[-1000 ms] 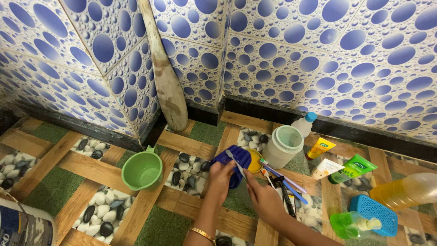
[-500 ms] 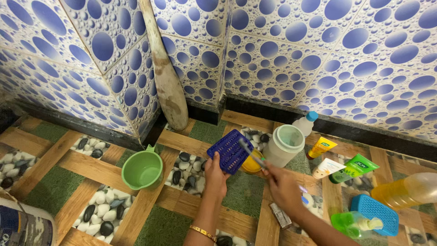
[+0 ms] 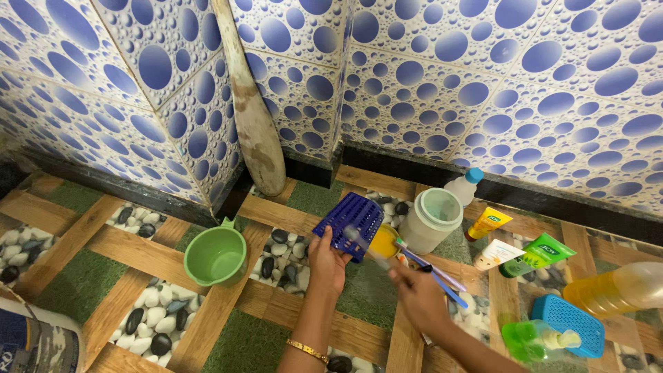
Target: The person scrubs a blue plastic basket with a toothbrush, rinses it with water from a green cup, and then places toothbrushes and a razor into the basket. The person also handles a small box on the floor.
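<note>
Tilting blue basket (image 3: 349, 222) in left hand (image 3: 327, 260); right hand (image 3: 418, 295) blurred.

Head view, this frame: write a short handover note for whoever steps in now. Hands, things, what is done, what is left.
Left hand: holds the dark blue perforated tray tilted up off the floor.
Right hand: blurred, grips thin stick-like items, probably toothbrushes, against the tray.
Nearby: green mug left of the hands; pale lidded jar, tubes and a light blue basket to the right.
Done: tray lifted.
Left: tray and brushes not set down; tubes lie loose.
</note>
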